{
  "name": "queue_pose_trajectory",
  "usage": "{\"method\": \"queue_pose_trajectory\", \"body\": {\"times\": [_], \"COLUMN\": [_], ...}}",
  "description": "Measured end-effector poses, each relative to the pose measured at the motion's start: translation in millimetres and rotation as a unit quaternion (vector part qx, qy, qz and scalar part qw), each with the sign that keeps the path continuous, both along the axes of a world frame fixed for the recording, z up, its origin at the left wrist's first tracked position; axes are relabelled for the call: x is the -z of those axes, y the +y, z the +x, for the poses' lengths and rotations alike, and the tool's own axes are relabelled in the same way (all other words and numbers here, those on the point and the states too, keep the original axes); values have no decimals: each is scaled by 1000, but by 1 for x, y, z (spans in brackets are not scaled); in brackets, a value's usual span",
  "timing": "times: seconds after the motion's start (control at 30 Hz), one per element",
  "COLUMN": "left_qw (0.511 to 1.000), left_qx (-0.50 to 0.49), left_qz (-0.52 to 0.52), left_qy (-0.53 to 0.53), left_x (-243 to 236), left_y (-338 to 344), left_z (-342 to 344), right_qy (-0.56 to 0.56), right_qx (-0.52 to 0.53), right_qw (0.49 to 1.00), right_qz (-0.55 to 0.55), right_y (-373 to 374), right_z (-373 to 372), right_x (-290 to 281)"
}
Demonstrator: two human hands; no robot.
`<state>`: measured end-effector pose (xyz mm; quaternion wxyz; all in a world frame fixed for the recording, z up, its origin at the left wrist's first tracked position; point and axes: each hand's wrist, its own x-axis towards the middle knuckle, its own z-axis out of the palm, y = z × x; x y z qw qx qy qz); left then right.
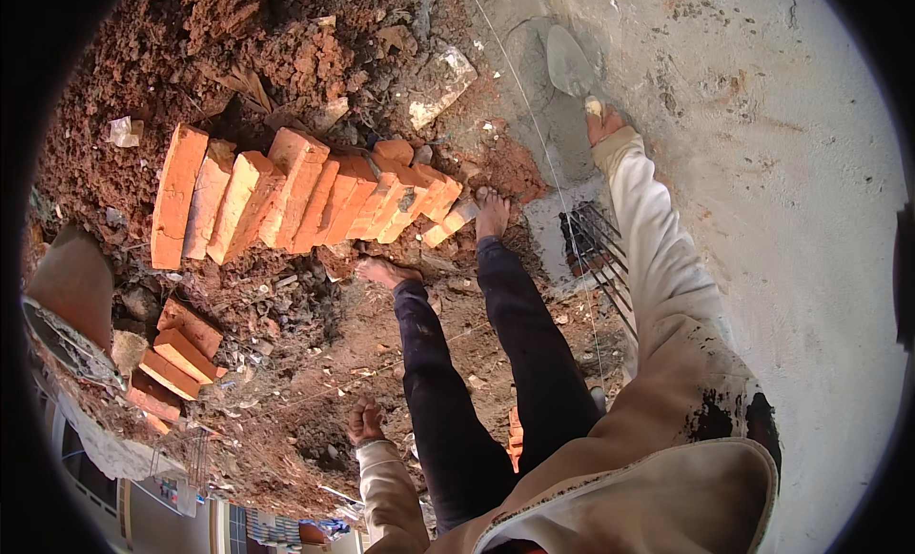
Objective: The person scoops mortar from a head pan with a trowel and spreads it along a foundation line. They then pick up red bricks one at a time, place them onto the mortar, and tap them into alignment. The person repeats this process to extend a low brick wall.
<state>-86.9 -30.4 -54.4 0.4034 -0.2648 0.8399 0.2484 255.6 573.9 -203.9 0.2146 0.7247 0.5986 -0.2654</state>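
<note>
My right hand [602, 125] is closed round the handle of a trowel [570, 62], whose grey blade rests on or just over wet mortar [529, 54] at the foot of the wall. A thin string line [530, 116] runs taut beside the mortar, to the left of the trowel. Down at the lower left, my left hand [364, 421] hangs over the dirt with its fingers curled in and nothing visible in them.
A leaning row of orange bricks [315, 187] lies left of my bare feet; a smaller brick pile [176, 359] is by a round pipe-like container [71, 287]. Steel bars [600, 244] stick out near the grey wall [810, 221]. Loose red soil [238, 59] covers the far left.
</note>
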Motion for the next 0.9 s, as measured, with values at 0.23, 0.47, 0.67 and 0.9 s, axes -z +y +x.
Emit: {"method": "queue_pose_trajectory", "body": {"times": [0.23, 0.47, 0.67, 0.9], "left_qw": [998, 999, 992, 996], "left_qx": [29, 41, 81, 73], "left_qz": [48, -4, 93, 35], "left_qy": [2, 16, 4, 24], "left_x": [13, 16, 18, 2], "left_y": [33, 52, 50, 67], "left_z": [48, 70, 54, 26], "right_qy": [50, -25, -107, -49], "right_qx": [-152, -158, -146, -53], "right_qw": [987, 984, 970, 997], "right_qz": [-11, -76, -161, 15], "right_y": [53, -30, -78, -73], "right_z": [48, 101, 121, 49], "right_x": [101, 71, 34, 28]}}
